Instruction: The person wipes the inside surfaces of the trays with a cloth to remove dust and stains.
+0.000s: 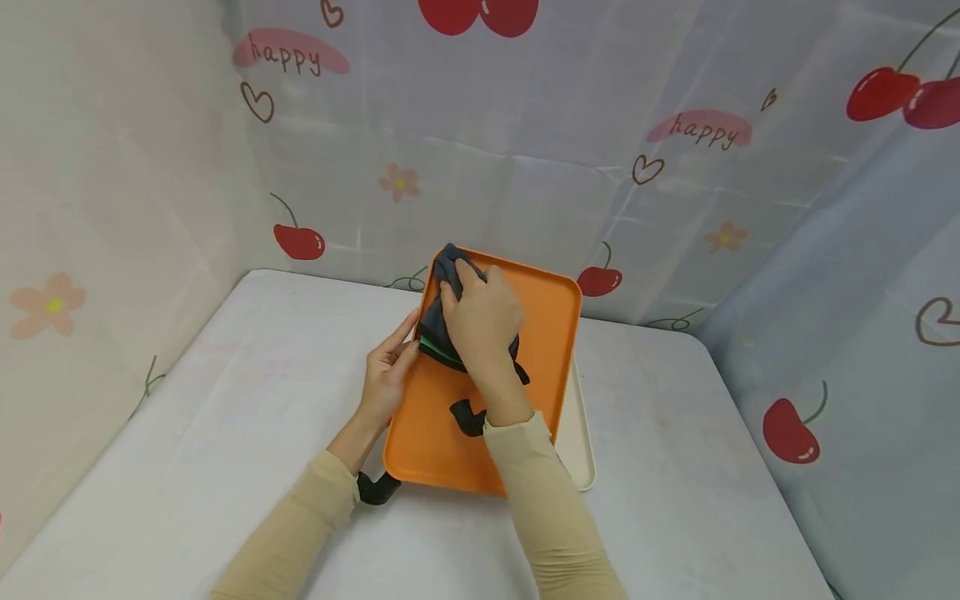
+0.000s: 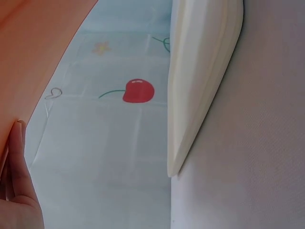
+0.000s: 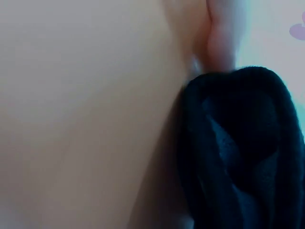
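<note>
An orange tray (image 1: 427,433) is tilted up off the table, its inner side facing the head camera. My left hand (image 1: 385,379) grips its left edge, the thumb on the rim and the fingers behind. Against the upper left of the tray my right hand (image 1: 483,325) holds a dark grey cloth (image 1: 433,323) with black edging and a green strip, bunched under bent fingers. In the right wrist view the cloth (image 3: 252,119) shows as dark folds beside the blurred fingers (image 3: 221,43). Part of the cloth is hidden by the right hand.
Behind the orange tray a cream-white tray (image 1: 576,433) shows along its right side. The left wrist view has this cream tray (image 2: 205,71) near the table. Black wrist mounts (image 1: 378,489) sit at both wrists. Printed curtains (image 1: 510,200) hang around the white table (image 1: 675,467).
</note>
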Motion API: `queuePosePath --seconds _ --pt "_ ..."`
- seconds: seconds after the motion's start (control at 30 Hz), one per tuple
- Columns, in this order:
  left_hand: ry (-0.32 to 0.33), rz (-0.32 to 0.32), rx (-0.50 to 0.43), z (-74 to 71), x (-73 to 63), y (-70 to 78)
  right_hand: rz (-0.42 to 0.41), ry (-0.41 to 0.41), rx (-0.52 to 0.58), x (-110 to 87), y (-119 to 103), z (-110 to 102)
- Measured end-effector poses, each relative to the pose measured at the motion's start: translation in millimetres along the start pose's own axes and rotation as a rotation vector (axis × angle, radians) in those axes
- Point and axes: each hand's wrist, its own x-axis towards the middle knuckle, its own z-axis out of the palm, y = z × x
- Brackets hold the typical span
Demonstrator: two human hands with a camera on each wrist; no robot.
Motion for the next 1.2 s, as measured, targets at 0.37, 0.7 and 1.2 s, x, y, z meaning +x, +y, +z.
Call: queuePosePath --seconds 0.37,0.7,1.2 --pt "0.001 0.029 0.048 -0.9 -1.0 3.5 -0.08 -0.044 0.046 -3.6 -10.4 1.0" --pt "0.029 0.035 0.032 -2.5 -0.3 3.2 -0.097 -0.058 0.051 -6.8 -10.8 4.1" --pt "0.133 -0.028 -0.041 -11.6 4.0 13.6 0.039 -0.119 0.02 -0.5 0.8 -0.9"
